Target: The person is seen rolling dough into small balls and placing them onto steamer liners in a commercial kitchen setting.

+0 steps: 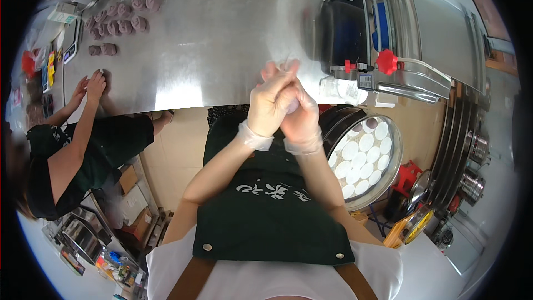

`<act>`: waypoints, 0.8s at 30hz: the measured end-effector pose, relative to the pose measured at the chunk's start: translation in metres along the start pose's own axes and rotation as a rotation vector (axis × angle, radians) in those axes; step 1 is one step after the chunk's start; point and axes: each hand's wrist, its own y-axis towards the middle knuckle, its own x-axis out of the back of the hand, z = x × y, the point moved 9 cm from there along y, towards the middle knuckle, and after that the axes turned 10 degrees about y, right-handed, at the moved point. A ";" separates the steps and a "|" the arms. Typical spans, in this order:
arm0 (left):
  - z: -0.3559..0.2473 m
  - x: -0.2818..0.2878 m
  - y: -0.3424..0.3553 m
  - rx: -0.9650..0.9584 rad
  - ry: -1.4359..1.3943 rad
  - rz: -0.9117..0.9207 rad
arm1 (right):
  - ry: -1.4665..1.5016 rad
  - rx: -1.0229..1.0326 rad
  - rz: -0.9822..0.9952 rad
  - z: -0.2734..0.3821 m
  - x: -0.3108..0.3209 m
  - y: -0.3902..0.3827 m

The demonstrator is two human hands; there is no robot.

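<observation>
My left hand [265,105] and my right hand [302,115], both in clear plastic gloves, are pressed together in front of my apron at the table's near edge. Between the palms shows a bit of a pale purple dough ball [292,105], mostly hidden by my fingers. Just to the right, a round steamer tray [397,158] holds several white paper rounds [358,160]. A purple dough piece [370,124] lies near its far rim. Rows of purple dough pieces [124,26] lie on the steel table at the far left, with two more [109,49] nearer.
At the left, a co-worker's hands [91,86] rest at the steel table [205,33] beside a digital scale [71,50]. A dough-rolling machine [347,28] with red knobs takes up the right end. Dark racks [447,139] and a red stool [410,173] stand beyond the tray.
</observation>
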 end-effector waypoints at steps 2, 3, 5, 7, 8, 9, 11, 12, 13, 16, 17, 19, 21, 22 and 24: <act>-0.040 0.021 0.008 -0.218 0.487 -0.119 | -0.028 -0.289 0.100 -0.007 -0.004 0.005; -0.062 0.019 0.005 -0.438 0.971 -0.229 | -0.031 -0.291 0.098 -0.001 -0.002 0.011; -0.057 0.022 0.007 -0.448 0.919 -0.227 | 0.003 -0.516 0.171 -0.016 -0.009 0.012; -0.013 0.019 0.010 -0.188 -0.187 -0.055 | 0.014 -0.399 0.112 -0.024 -0.011 0.014; -0.006 0.019 0.009 -0.086 -0.339 -0.093 | 0.026 -0.276 0.047 -0.025 -0.011 0.013; -0.002 0.019 0.009 -0.084 -0.341 -0.097 | 0.036 -0.153 -0.019 -0.025 -0.009 0.013; 0.004 0.027 0.007 -0.073 -0.168 -0.161 | 0.010 -0.089 -0.044 -0.030 0.000 0.013; 0.007 0.028 0.003 -0.051 -0.056 -0.099 | 0.053 -0.150 0.006 -0.036 0.002 0.015; 0.002 0.041 0.007 -0.045 -0.061 -0.096 | 0.097 -0.207 0.052 -0.039 0.002 0.017; -0.020 0.063 0.011 -0.404 0.409 -0.062 | 0.035 -0.391 -0.050 -0.055 0.003 0.027; -0.006 0.063 0.009 -0.396 0.404 -0.065 | 0.091 -0.488 -0.101 -0.069 0.011 0.027; 0.047 0.055 0.008 -0.091 -0.276 0.106 | 0.115 -0.514 -0.144 -0.095 0.026 0.025; 0.076 0.066 0.003 -0.099 -0.364 0.148 | 0.033 -0.142 -0.076 -0.093 0.006 0.031; 0.078 0.068 0.000 -0.111 -0.454 0.205 | -0.047 -0.047 -0.253 -0.096 0.009 0.027; 0.085 0.079 -0.002 -0.148 -0.141 0.135 | -0.011 -0.142 -0.179 -0.111 0.031 0.029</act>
